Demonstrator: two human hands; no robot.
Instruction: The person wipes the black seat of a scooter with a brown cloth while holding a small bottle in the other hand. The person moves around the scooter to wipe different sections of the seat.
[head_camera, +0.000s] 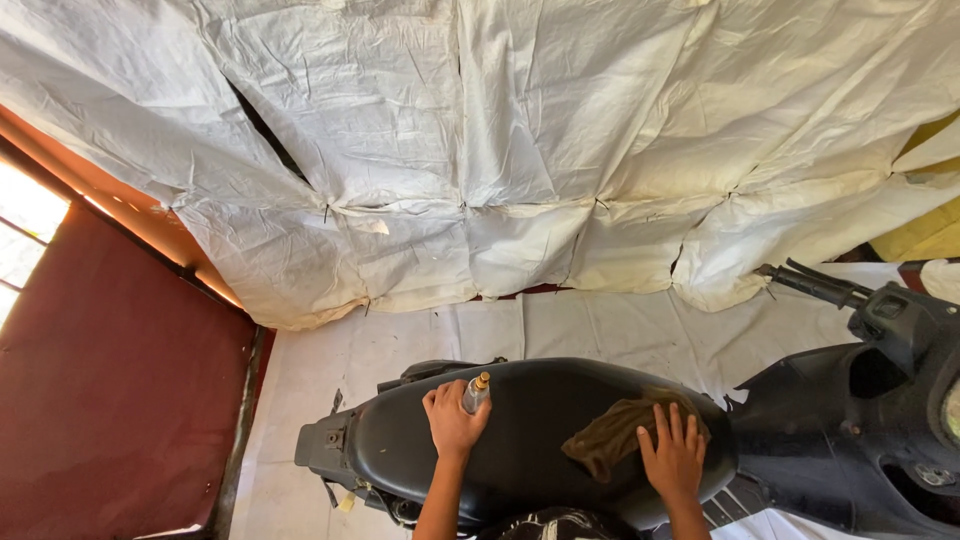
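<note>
Left hand (455, 420) clamped on small bottle (476, 392), right hand (673, 455) flat, fingers spread, on brown cloth (612, 435)

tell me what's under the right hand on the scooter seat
A crumpled brown rag lies under the right hand, pressed flat on the black seat. The rag's left part shows; the part beneath the palm, and the seat below it, is covered.

Daylight came in bright from the window (22, 225) at the left edge, which was blown out to white. The white sheets (520, 150) were evenly lit with soft creases of shadow. The black seat (530, 430) showed dull sheen. Wide-angle bending curved the edges; focus was sharp throughout.
</note>
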